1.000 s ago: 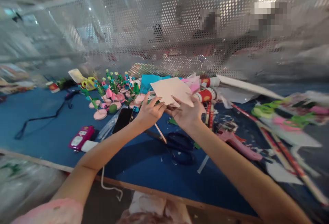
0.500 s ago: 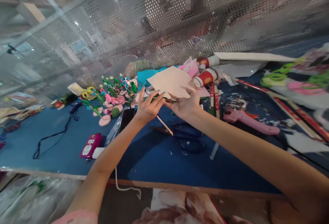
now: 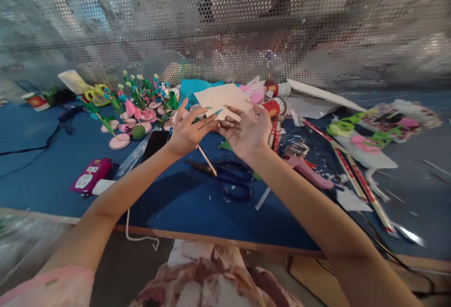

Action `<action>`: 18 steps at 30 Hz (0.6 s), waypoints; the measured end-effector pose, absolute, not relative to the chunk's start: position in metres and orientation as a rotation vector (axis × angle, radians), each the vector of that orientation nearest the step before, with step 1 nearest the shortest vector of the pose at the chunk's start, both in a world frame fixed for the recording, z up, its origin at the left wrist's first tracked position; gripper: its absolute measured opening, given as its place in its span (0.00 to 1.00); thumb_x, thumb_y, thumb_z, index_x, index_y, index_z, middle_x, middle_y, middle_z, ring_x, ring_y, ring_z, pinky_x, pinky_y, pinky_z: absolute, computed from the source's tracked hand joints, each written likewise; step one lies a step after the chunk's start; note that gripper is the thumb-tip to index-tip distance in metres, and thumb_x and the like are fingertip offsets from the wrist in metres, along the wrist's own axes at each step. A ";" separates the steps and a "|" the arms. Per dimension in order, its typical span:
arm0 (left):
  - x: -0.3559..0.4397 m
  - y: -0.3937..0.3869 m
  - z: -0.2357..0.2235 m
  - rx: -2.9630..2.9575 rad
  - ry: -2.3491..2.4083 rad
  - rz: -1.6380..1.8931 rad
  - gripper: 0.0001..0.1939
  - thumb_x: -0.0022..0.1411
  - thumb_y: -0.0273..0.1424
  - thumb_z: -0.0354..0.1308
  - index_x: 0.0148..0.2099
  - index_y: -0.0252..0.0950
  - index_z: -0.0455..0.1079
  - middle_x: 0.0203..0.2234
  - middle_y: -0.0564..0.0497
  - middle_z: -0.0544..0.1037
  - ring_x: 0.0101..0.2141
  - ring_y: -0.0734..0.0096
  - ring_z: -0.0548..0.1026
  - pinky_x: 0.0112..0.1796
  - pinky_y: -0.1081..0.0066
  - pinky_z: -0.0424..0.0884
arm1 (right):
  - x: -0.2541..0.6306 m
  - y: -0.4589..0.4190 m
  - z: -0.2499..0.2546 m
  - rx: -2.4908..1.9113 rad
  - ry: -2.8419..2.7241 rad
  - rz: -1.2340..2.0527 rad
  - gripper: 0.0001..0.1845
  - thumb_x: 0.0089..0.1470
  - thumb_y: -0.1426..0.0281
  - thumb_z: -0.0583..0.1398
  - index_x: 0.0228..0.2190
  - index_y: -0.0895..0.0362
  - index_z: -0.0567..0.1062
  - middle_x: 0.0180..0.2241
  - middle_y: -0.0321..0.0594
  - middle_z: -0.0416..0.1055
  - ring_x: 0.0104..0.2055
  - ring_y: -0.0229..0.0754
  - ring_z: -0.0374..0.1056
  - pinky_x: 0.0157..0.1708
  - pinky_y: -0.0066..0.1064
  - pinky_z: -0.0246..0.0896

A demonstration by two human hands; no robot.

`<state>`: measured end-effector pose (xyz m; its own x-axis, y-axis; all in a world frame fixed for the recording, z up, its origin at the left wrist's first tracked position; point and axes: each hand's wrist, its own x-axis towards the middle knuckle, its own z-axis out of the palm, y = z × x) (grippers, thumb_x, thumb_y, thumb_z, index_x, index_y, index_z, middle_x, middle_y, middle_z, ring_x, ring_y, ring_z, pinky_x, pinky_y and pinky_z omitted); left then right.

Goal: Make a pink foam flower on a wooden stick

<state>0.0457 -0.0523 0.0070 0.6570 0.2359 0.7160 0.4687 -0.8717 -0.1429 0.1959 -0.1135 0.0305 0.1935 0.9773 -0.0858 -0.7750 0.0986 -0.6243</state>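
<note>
left hand (image 3: 186, 133) and right hand (image 3: 249, 133) nearly meet; what they grip, i cannot tell. the pale sheet (image 3: 223, 95) should be light, creasable, best pinched by an edge.

The scene is lit dimly. Bright spots are seen through the perforated metal screen (image 3: 225, 30), behind which all is blurred. The cream paper (image 3: 220, 98) is shown brighter than the blue tabletop (image 3: 179, 218), where a soft shadow is cast beside the left forearm (image 3: 141, 175). Edges are stretched and smeared.
</note>
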 end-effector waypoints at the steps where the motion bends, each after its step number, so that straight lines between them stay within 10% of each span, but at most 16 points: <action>1: 0.046 -0.052 0.008 -2.554 -0.560 -1.094 0.13 0.67 0.32 0.47 0.45 0.40 0.73 0.41 0.50 0.79 0.49 0.62 0.71 0.57 0.43 0.50 | 0.195 -0.115 0.032 -0.623 -0.473 1.321 0.16 0.49 0.55 0.52 0.28 0.55 0.67 0.19 0.31 0.57 0.21 0.35 0.58 0.25 0.33 0.67; 12: 0.048 -0.052 0.023 -2.780 -0.668 -1.291 0.07 0.52 0.34 0.65 0.32 0.36 0.77 0.38 0.46 0.79 0.46 0.59 0.72 0.46 0.59 0.69 | 0.190 -0.098 0.000 -0.899 -0.968 0.926 0.31 0.25 0.68 0.73 0.35 0.50 0.68 0.21 0.23 0.51 0.19 0.29 0.53 0.20 0.24 0.55; 18: 0.027 -0.059 0.061 -3.198 -0.747 -1.349 0.41 0.44 0.50 0.65 0.56 0.31 0.64 0.52 0.38 0.70 0.50 0.56 0.71 0.48 0.58 0.69 | 0.214 -0.138 0.059 -1.072 -1.295 0.313 0.26 0.36 0.66 0.70 0.40 0.51 0.72 0.27 0.31 0.60 0.27 0.37 0.58 0.32 0.34 0.60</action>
